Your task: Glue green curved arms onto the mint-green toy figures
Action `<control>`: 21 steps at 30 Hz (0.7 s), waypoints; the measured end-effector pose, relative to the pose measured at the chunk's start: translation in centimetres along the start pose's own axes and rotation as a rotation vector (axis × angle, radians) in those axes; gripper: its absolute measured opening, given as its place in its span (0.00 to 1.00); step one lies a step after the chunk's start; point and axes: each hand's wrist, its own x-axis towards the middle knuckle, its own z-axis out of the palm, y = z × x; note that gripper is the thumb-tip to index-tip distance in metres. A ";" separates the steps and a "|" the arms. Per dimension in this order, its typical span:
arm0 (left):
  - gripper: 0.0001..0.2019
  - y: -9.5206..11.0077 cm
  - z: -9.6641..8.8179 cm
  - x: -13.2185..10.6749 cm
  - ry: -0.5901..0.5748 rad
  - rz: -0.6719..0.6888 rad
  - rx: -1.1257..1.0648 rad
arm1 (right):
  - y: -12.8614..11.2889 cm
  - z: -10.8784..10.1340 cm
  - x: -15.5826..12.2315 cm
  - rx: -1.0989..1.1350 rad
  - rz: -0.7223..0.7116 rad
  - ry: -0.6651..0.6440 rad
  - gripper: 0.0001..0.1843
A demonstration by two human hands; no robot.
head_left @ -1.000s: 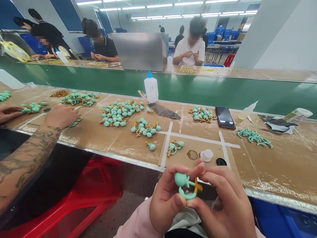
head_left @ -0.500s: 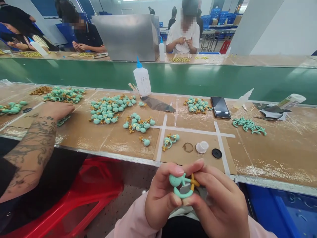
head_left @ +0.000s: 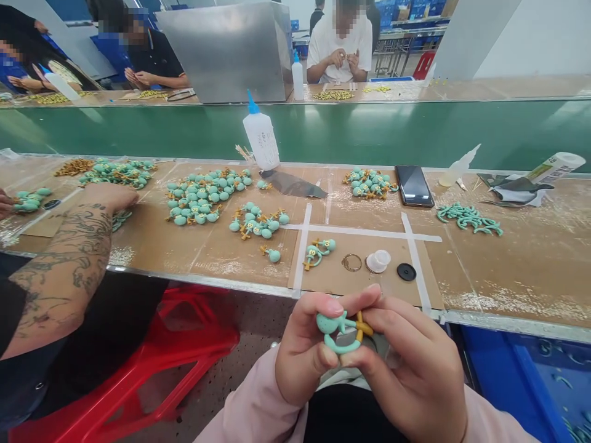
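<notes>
Both my hands pinch one small teal figurine (head_left: 329, 324) with an ochre cross-shaped end and a curved teal piece (head_left: 342, 347) closing a loop below it. My left hand (head_left: 302, 354) grips the round teal head and the near part of the curve. With thumb and fingers, my right hand (head_left: 410, 357) holds the ochre end and the curve's other side. Beyond my hands, two similar figurines (head_left: 318, 252) lie on a cardboard sheet, beside a thin gold-coloured ring (head_left: 351, 263), a small clear cup (head_left: 378, 261) and a black round cap (head_left: 406, 271).
Piles of teal figurines (head_left: 198, 197) cover the bench's left half. A pile of loose curved teal pieces (head_left: 468, 218), a phone (head_left: 414, 186) and a glue bottle (head_left: 261, 138) stand or lie farther back. A co-worker's tattooed arm (head_left: 69, 264) reaches in at left; a blue bin (head_left: 503, 375) is at right.
The view has shifted slightly, and my hands appear a little higher in it. My grip on the figurine looks the same. At far left, a person's hand has come into view by the teal pieces.
</notes>
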 end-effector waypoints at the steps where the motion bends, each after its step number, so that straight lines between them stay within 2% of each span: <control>1: 0.11 0.0 0.1 0.0 0.014 0.004 -0.001 | 0.0 0.0 0.0 0.002 0.003 0.000 0.09; 8: 0.10 0.6 -0.6 0.3 -0.163 -0.043 0.052 | 0.0 -0.1 -0.3 -0.029 -0.030 0.001 0.07; 12: 0.11 -0.2 -1.3 0.0 -0.207 0.023 0.020 | 0.6 0.2 -0.8 -0.017 -0.034 -0.006 0.07; 15: 0.13 -1.3 -2.6 -0.7 -0.196 0.045 0.007 | 1.4 1.2 -1.4 0.049 0.002 -0.058 0.06; 21: 0.14 -2.5 -5.3 -1.8 -0.075 -0.002 0.037 | 2.8 3.6 -2.6 0.118 0.073 -0.065 0.03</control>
